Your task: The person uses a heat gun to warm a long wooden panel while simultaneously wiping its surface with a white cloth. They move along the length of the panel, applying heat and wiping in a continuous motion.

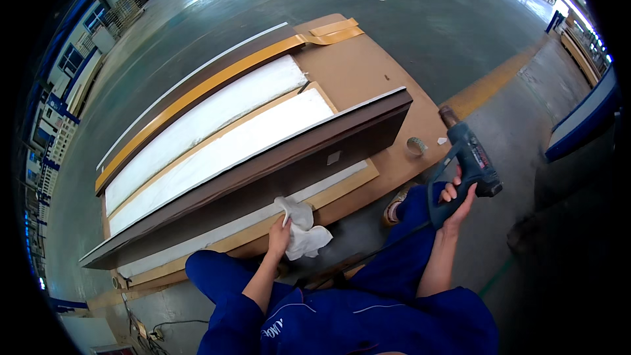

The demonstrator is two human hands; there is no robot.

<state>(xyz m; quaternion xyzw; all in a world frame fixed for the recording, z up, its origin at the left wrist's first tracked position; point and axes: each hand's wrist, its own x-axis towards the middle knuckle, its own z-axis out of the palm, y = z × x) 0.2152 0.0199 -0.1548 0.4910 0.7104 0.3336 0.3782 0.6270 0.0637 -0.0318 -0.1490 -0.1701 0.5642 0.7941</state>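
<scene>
In my left hand (279, 236) is a crumpled white cloth (305, 233), gripped at its edge and hanging down beside the near edge of the work. My right hand (460, 200) is wrapped round the handle of a dark heat gun (474, 158), held out to the right with its nozzle pointing away from me. A long dark brown panel (263, 187) stands on edge just beyond the cloth. On its near face is a small pale square patch (334, 158). Behind it lie long white slabs (217, 190) framed with wooden strips.
A brown board (355, 69) lies beneath everything. An orange-yellow strip (217, 85) runs along the far side, its end folded over the board. A roll of tape (416, 146) rests near the right edge. Cables (154, 332) lie on the floor at lower left.
</scene>
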